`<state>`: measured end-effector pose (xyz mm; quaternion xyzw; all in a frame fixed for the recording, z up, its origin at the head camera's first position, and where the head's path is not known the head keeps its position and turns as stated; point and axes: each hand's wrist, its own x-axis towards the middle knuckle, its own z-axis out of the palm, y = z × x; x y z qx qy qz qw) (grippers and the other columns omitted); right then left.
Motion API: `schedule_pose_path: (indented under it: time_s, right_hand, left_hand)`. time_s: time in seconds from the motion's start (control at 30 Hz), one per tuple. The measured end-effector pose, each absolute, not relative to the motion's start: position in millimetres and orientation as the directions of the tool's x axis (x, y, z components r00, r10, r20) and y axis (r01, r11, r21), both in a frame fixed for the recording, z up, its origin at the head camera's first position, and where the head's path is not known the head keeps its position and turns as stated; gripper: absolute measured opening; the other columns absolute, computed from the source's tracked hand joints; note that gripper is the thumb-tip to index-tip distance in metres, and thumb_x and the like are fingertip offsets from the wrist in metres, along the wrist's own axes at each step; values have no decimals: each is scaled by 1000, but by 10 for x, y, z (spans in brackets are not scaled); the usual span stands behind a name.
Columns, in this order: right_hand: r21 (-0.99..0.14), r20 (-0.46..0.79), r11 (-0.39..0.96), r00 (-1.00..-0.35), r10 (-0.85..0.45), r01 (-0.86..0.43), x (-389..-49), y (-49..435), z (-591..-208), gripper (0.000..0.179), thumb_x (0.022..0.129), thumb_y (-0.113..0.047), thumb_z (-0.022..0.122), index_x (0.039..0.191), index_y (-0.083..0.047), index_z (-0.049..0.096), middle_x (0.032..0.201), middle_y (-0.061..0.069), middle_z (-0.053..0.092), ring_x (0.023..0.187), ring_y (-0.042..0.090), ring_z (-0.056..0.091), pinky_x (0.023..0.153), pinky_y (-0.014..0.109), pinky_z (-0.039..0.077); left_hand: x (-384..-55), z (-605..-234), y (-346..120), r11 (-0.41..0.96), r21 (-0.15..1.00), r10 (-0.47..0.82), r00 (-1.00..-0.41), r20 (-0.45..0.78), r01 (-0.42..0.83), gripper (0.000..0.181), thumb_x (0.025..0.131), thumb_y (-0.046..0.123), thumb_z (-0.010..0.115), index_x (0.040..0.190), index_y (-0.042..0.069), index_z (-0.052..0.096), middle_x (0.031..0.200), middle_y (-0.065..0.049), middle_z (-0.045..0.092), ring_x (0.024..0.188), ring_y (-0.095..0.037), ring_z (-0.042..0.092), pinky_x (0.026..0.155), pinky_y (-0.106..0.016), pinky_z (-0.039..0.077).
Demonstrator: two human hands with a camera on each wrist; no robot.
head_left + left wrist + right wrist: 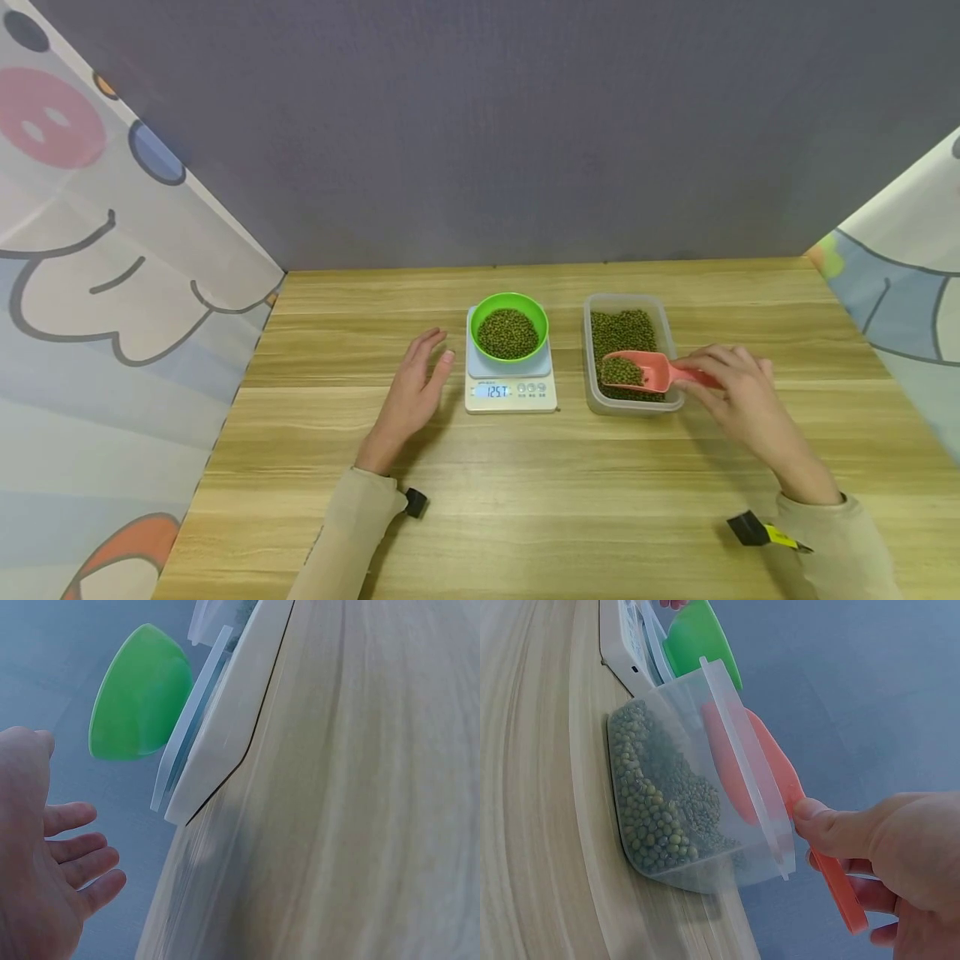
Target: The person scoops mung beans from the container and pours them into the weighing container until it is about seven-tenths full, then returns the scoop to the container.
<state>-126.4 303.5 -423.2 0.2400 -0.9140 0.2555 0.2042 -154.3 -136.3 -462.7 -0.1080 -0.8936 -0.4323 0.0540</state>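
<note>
My right hand (738, 400) grips the handle of a pink scoop (656, 372), thumb on top in the right wrist view. Mung beans (622, 372) lie in the scoop, which is over the clear plastic box (592, 392). More mung beans (654, 825) fill the lower part of that box. To the left, a green bowl (542, 312) with mung beans inside sits on a white kitchen scale (480, 405). The display (492, 391) appears to read 125.7. My left hand (412, 392) is left of the scale, fingers extended and holding nothing.
The scale and box stand side by side on a wood-grain table (525, 492). A grey panel (525, 133) rises behind its back edge. Cartoon-printed sheets (97, 400) flank the table on both sides.
</note>
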Motion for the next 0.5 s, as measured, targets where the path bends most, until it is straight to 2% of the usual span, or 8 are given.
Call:
schedule_pose_path:
  time_s: [0.5]
  right_hand:
    - [-370, 497, 765, -808, -317, -527, -1250, 3066, -4255, 37, 69, -1, 87, 103, -9, 77, 100, 8, 72, 87, 10, 43, 69, 32, 16]
  left_hand:
    - [-1540, -4618, -1356, 602, 761, 148, -971, 190, 241, 54, 111, 36, 43, 151, -1, 47, 159, -19, 41, 147, -39, 40, 120, -58, 35]
